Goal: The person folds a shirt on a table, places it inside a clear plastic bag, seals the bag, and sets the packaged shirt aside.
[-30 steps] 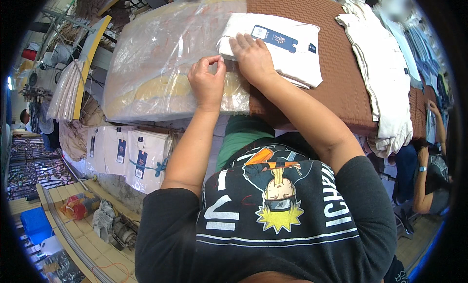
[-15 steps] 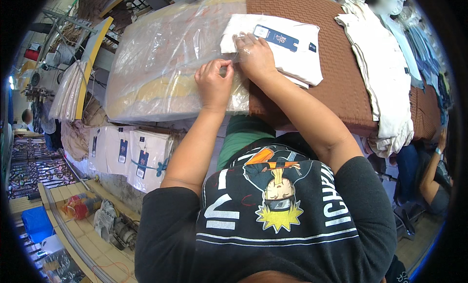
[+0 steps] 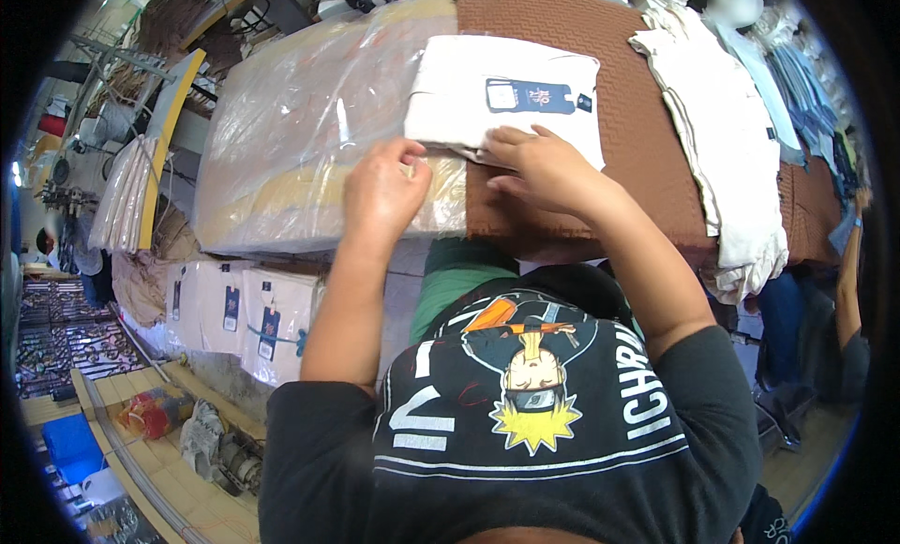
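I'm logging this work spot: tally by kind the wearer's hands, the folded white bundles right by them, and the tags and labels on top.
Hands: 2 (left hand, right hand)
Folded white bundle: 1
Large blue tag: 1
Small dark label: 1
Total: 5

Table [image 3: 562, 237]: covered at right by brown zigzag-textured cloth [image 3: 647, 169], at left by clear plastic [image 3: 300, 113].
Across their border: folded white garment [image 3: 450, 85], laid flat.
Right end: off-white garments [image 3: 708, 122], draped.

One left hand [image 3: 386, 190] and one right hand [image 3: 546, 169] show at the table [image 3: 647, 160], with one folded garment [image 3: 455, 94] and its one tag [image 3: 539, 97]. Three pack tags [image 3: 269, 333] show near left.
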`<state>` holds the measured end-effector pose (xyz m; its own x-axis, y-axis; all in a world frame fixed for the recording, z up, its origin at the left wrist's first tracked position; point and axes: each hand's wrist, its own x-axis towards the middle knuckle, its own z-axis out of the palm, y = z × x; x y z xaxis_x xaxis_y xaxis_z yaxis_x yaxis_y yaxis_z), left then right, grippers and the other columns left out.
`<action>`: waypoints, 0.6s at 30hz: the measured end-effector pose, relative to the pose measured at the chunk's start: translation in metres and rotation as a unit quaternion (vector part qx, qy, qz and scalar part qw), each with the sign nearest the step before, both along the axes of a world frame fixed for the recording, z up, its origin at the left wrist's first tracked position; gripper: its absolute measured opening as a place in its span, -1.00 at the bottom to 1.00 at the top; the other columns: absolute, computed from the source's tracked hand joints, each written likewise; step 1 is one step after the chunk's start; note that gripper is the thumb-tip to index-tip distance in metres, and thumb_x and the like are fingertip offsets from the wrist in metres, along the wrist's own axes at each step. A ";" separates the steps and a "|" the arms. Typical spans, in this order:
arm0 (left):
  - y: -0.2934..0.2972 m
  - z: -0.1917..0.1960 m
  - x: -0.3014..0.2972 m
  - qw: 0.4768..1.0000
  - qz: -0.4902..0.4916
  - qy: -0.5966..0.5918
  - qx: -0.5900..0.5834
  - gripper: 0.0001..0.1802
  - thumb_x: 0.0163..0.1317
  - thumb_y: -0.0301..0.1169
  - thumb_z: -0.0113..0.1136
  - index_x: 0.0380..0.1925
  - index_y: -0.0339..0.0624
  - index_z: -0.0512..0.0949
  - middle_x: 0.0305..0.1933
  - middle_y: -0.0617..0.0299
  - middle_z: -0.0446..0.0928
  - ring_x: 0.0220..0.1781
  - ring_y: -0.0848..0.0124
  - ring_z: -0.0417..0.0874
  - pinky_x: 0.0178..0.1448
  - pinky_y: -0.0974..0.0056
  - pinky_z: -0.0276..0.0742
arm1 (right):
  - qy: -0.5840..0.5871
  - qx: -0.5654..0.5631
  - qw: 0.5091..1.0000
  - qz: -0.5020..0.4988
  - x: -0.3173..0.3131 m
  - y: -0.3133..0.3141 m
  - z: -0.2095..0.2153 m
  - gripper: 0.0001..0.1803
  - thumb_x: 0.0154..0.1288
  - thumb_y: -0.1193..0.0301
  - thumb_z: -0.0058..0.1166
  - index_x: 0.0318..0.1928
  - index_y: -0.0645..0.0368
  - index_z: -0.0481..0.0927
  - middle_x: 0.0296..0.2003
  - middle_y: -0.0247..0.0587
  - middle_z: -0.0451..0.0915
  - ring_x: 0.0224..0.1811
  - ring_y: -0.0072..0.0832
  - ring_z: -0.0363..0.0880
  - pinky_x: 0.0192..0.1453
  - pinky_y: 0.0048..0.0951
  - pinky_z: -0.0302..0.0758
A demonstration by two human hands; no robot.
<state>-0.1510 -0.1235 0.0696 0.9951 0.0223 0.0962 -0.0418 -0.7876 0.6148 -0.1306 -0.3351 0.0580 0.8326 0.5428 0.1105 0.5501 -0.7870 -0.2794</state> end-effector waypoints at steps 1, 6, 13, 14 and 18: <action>-0.005 0.016 -0.003 1.000 0.011 0.012 -0.009 -0.71 0.02 -0.32 0.16 -0.22 -0.14 0.59 -0.24 0.12 0.60 -0.05 0.19 0.55 0.10 0.11 0.38 | 0.112 0.037 0.993 0.005 -0.007 -0.015 0.018 -0.51 0.14 0.19 0.16 0.04 0.18 0.53 0.00 -0.03 0.54 0.07 -0.18 0.50 0.15 -0.27 0.38; -0.071 0.013 0.064 0.971 -0.080 -0.170 0.145 -0.32 0.03 -0.18 0.15 0.15 -0.32 0.34 0.22 -0.08 0.33 0.25 0.07 0.33 0.30 0.09 0.23 | -0.002 0.236 0.915 -0.329 0.036 -0.087 -0.008 -0.52 0.13 0.14 0.17 -0.03 0.21 0.56 -0.17 -0.02 0.62 -0.17 -0.26 0.62 -0.09 -0.34 0.52; -0.115 -0.040 0.126 0.967 0.031 -0.063 0.244 -0.38 0.09 -0.28 0.06 0.15 -0.38 0.31 0.21 -0.03 0.32 0.28 0.05 0.26 0.27 -0.13 0.15 | 0.278 0.442 0.766 -0.375 0.060 -0.108 -0.030 -0.40 0.10 0.23 0.23 0.06 0.39 0.43 -0.16 -0.09 0.58 -0.22 -0.48 0.56 -0.20 -0.45 0.50; -0.115 -0.037 0.129 0.971 0.026 -0.034 0.235 -0.42 0.10 -0.30 0.06 0.13 -0.38 0.34 0.18 -0.01 0.35 0.26 0.07 0.29 0.25 -0.12 0.17 | 0.295 0.443 0.757 -0.378 0.058 -0.104 -0.025 -0.47 0.09 0.24 0.24 0.01 0.33 0.48 -0.22 -0.14 0.60 -0.27 -0.47 0.56 -0.21 -0.43 0.48; -0.116 -0.030 0.130 0.965 0.009 0.010 0.263 -0.59 0.14 -0.36 0.04 -0.02 -0.36 0.45 0.05 0.09 0.44 0.13 0.17 0.41 0.15 -0.01 0.35 | 0.312 0.387 0.789 -0.360 0.064 -0.104 -0.024 -0.60 0.08 0.26 0.25 -0.12 0.23 0.55 -0.31 -0.20 0.61 -0.29 -0.50 0.55 -0.22 -0.46 0.45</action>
